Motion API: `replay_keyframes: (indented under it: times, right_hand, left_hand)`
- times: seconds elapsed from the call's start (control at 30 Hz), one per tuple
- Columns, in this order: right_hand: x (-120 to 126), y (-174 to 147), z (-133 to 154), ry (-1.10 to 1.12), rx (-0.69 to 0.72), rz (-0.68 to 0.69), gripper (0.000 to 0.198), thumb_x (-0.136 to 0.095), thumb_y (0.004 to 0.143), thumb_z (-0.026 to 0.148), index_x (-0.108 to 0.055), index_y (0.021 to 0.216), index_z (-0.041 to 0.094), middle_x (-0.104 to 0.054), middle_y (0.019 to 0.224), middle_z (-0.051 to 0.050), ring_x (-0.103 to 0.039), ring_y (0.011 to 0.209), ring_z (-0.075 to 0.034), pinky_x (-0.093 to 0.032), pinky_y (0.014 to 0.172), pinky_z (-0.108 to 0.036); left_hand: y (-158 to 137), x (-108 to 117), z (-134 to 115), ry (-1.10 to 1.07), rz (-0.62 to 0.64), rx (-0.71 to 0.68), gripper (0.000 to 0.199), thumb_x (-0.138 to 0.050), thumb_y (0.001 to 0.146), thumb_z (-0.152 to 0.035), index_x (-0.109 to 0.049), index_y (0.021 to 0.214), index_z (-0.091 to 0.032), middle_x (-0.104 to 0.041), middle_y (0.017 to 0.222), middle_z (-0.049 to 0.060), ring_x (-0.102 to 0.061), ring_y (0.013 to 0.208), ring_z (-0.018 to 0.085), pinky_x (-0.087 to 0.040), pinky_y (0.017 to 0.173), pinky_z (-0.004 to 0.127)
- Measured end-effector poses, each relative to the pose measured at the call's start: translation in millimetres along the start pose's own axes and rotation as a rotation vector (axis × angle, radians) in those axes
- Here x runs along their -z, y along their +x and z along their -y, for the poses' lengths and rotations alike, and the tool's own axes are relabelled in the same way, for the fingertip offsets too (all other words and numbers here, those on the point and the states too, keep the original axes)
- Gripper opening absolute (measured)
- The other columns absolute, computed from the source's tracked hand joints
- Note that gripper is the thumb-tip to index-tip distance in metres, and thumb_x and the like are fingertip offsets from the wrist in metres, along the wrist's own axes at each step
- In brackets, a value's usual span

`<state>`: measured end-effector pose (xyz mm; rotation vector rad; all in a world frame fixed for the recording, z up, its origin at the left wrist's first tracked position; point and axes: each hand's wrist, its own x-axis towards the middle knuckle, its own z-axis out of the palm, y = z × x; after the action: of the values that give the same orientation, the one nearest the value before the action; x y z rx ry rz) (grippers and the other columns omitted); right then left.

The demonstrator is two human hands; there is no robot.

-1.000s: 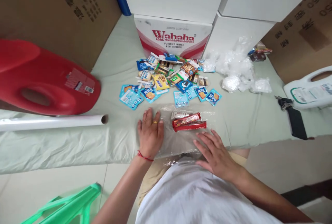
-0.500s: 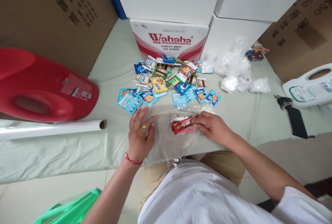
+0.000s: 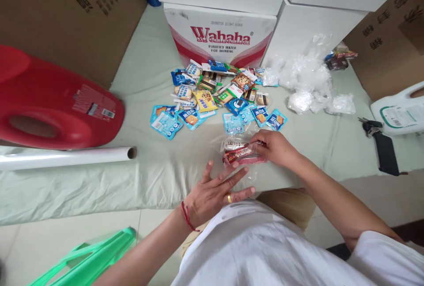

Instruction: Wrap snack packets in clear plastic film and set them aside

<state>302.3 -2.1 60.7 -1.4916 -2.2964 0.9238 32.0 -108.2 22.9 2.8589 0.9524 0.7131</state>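
On the cloth near the front edge lies a small stack of snack packets [image 3: 236, 154], red and white, with clear plastic film [image 3: 217, 144] around them. My right hand [image 3: 276, 146] is closed at their right end, fingertips pinching the film and the packets. My left hand [image 3: 220, 188] is open, fingers spread, just in front of the bundle at its lower left. Whether its fingertips touch the film I cannot tell. Beyond the bundle lie blue cracker packets [image 3: 166, 125] and a heap of mixed wrapped snacks [image 3: 205, 100].
A Wahaha carton [image 3: 220, 34] stands behind the snacks. Crumpled clear plastic bundles [image 3: 300, 100] sit at the right, near keys with a black case [image 3: 386, 153] and a white jug [image 3: 400, 111]. At the left are a red jug [image 3: 66, 131] and a film roll [image 3: 66, 158].
My left hand has moved right and toward my body, fingers now spread by the bundle. The film has gathered around the packets. My right hand keeps its grip at their right end.
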Motion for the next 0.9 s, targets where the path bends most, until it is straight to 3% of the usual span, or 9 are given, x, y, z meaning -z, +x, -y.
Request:
replay_keyframes:
  times: [0.13, 0.23, 0.3, 0.53, 0.8, 0.9]
  right_hand:
    - [5, 3, -3, 0.021, 0.001, -0.015, 0.014, -0.063, 0.090, 0.020, -0.076, 0.094, 0.018, -0.070, 0.088, -0.005, -0.063, 0.078, -0.017, -0.042, 0.071, -0.027]
    - [8, 3, -9, 0.076, -0.013, -0.024, 0.013, -0.064, 0.088, 0.020, -0.075, 0.094, 0.017, -0.071, 0.088, -0.005, -0.062, 0.076, -0.016, -0.041, 0.070, -0.026]
    - [10, 2, -12, 0.114, -0.033, -0.031, 0.013, -0.064, 0.088, 0.023, -0.075, 0.093, 0.017, -0.071, 0.086, -0.004, -0.060, 0.072, -0.016, -0.041, 0.068, -0.026]
    - [15, 5, -23, 0.224, -0.106, 0.017, 0.022, -0.061, 0.089, 0.034, -0.074, 0.090, 0.016, -0.066, 0.073, -0.001, -0.054, 0.065, -0.014, -0.037, 0.062, -0.025]
    - [17, 7, -50, 0.284, -0.163, 0.063, 0.029, -0.066, 0.082, 0.043, -0.073, 0.090, 0.017, -0.058, 0.065, 0.002, -0.048, 0.060, -0.012, -0.034, 0.059, -0.025]
    - [18, 7, -63, 0.324, -0.178, 0.089, 0.034, -0.067, 0.079, 0.046, -0.073, 0.094, 0.016, -0.057, 0.066, 0.003, -0.048, 0.061, -0.013, -0.035, 0.060, -0.025]
  left_hand:
    - [13, -8, 8, 0.029, -0.030, 0.067, 0.047, -0.061, 0.097, -0.015, -0.065, 0.134, -0.044, -0.078, 0.120, -0.003, -0.059, 0.138, 0.018, 0.010, 0.130, 0.052]
    - [16, -1, 23, 0.007, -0.069, 0.236, 0.021, -0.061, 0.096, -0.020, -0.077, 0.103, -0.032, -0.079, 0.088, -0.003, -0.069, 0.123, 0.022, 0.001, 0.132, 0.054]
    - [14, 4, 33, -0.028, -0.072, 0.359, 0.018, -0.061, 0.096, -0.025, -0.076, 0.087, -0.028, -0.076, 0.081, -0.001, -0.070, 0.118, 0.025, -0.009, 0.130, 0.056]
    - [-6, -6, 51, -0.200, -0.113, 0.782, 0.025, -0.053, 0.094, -0.031, -0.067, 0.075, -0.023, -0.074, 0.084, 0.006, -0.067, 0.116, 0.029, -0.041, 0.114, 0.055]
    - [-16, -23, 62, -0.143, -0.215, 0.896, 0.032, -0.055, 0.095, -0.037, -0.061, 0.066, -0.024, -0.072, 0.083, 0.007, -0.065, 0.117, 0.031, -0.047, 0.107, 0.051]
    - [-18, -19, 66, -0.049, -0.244, 0.924, 0.023, -0.058, 0.092, -0.037, -0.067, 0.077, -0.022, -0.071, 0.092, 0.010, -0.064, 0.112, 0.033, -0.049, 0.103, 0.054]
